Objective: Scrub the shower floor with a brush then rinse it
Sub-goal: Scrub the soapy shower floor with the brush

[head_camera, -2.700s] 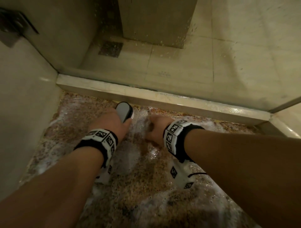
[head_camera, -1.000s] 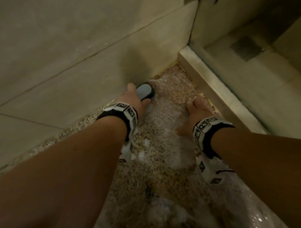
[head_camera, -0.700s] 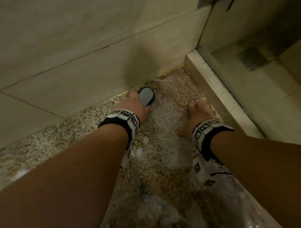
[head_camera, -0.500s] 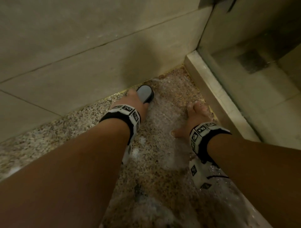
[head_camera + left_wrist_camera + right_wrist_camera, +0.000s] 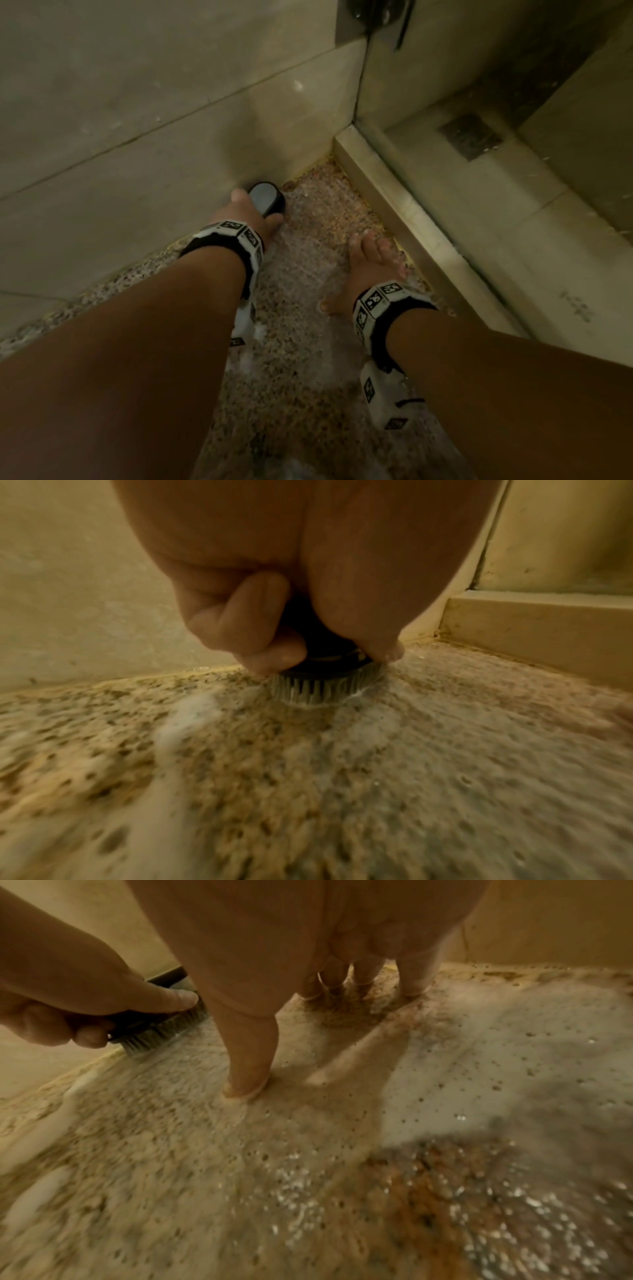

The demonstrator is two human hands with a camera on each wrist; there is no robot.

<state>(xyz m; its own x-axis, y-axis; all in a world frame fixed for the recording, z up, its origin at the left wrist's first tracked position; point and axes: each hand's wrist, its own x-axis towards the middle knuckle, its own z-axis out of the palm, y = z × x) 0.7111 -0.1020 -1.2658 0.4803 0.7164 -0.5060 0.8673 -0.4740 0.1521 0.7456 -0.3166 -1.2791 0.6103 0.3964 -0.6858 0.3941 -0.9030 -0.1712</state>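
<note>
My left hand grips a dark scrub brush with pale bristles, pressed on the speckled, soapy shower floor close to the tiled wall and near the corner. In the left wrist view my fingers and thumb curl round the brush body. The right wrist view shows the same brush at its left edge. My right hand lies flat on the wet floor beside the raised curb, fingers straight, their tips planted in the foam.
A beige tiled wall runs along the left. A raised stone curb with a glass panel above it bounds the right; beyond it is a tiled floor with a square drain. A dark fitting sits at the top.
The brush has slid along the base of the wall towards the corner, with small back-and-forth strokes. My right hand stays planted flat on the floor near the curb.
</note>
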